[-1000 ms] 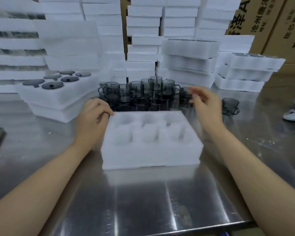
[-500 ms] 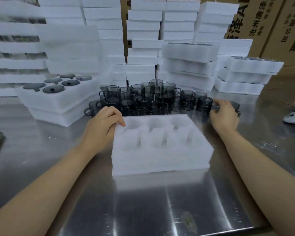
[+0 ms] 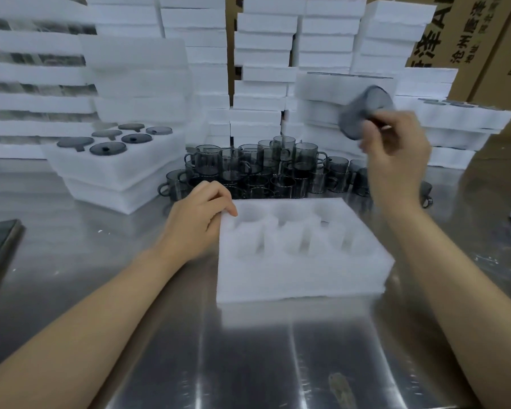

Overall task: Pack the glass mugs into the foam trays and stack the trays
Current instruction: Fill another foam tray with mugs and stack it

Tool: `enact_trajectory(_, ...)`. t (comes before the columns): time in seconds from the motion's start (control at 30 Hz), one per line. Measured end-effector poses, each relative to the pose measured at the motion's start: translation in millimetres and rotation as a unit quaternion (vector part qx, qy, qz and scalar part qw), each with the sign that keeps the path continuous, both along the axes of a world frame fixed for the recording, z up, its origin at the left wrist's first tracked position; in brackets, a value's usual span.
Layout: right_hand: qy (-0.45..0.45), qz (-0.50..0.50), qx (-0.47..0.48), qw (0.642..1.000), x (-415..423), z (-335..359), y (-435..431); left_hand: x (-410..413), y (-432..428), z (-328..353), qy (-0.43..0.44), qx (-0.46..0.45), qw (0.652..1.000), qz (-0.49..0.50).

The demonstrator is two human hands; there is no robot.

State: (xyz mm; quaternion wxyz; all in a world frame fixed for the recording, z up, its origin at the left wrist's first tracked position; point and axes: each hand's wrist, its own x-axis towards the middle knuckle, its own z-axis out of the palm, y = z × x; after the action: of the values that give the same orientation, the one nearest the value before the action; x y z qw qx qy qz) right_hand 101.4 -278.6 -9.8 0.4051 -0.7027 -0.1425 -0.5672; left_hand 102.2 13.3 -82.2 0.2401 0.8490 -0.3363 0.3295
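We see the right hand (image 3: 396,160) raised above the far right end of the foam tray (image 3: 301,276), its fingers curled round a smoky grey glass mug (image 3: 363,112). The mug is tilted and smeared by motion. The left hand (image 3: 198,219) sits at the tray's far left corner, fingers bent over the edge and holding it. The tray lies flat on the steel table (image 3: 248,364), with six open pockets facing up.

Just behind it stands a crowd of loose mugs (image 3: 248,169), some stacked on others. To the left a filled tray (image 3: 115,169) tops a short stack, and taller foam stacks rise behind.

At the top right we read print on the brown cartons (image 3: 466,39): a large 泽 beside a Latin A, and a smaller line that seems to begin 沧州. The rest is cut off by the frame.
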Motion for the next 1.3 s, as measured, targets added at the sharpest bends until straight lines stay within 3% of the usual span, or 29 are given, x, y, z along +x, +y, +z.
enact_trajectory(0.07, 0.016, 0.102, 0.008, 0.995, -5, 10, 46, 2, 0, -2, -0.004, 0.005, 1.0, -0.008)
enact_trajectory(0.13, 0.09, 0.172, -0.017, 0.981, -8, 1, 85, 5, 1, -4, 0.004, -0.006, 1.0, -0.008)
enact_trajectory(0.27, 0.239, 0.254, -0.162, 0.923, -6, -26, 102, 7, 0, -4, 0.01, -0.025, 1.0, -0.002)
enact_trajectory(0.4, 0.266, 0.298, -0.209, 0.893, -8, -27, 87, 8, 0, -3, 0.008, -0.014, 1.0, -0.002)
enact_trajectory(0.6, 0.302, 0.288, -0.154, 0.896, -16, -28, 86, 7, 2, -2, -0.011, 0.003, 1.0, 0.005)
enact_trajectory(1.03, 0.324, 0.334, -0.199, 0.863, -11, -32, 74, 4, 3, 2, -0.049, -0.103, 0.993, 0.019)
enact_trajectory(1.2, 0.357, 0.346, -0.178, 0.849, -13, -32, 79, 1, 6, 5, -0.09, -0.058, 0.994, -0.006)
enact_trajectory(1.3, 0.353, 0.33, -0.159, 0.861, -14, -32, 80, 0, 3, 6, -0.118, -0.049, 0.992, -0.015)
